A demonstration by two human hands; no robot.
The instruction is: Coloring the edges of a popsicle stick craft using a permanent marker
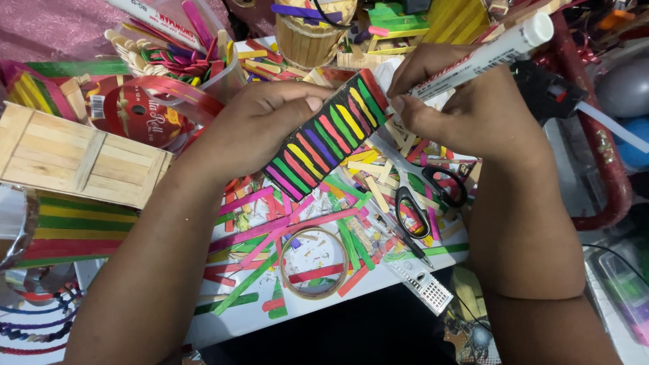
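A white marker pen (483, 57) is gripped by the right hand (466, 108), the fingers being closed around its lower barrel and the capped end pointing up and away from the person. The tip is set at the upper end of a black panel (328, 135), which is covered with short coloured sticks in red, green, yellow, purple and pink. The panel is held tilted above the table, its lower half being clasped by the left hand (260, 125), with the thumb laid across the top face and the fingers wrapped beneath. Directly below the grip, black-handled scissors (422, 196) are lying open on a white table (236, 324) among loose coloured sticks (270, 226) and offcuts. Nearer the person, a roll of tape (314, 263) is lying flat. Left of the left hand, a box of plain wooden sticks (74, 155) is placed, with a red ribbon spool (138, 108) just behind it. Beyond both hands, a clear tub of sticks (172, 57) and a round wooden-stick container (307, 34) are standing. Right of the marker, a black glue gun (551, 91) is resting.
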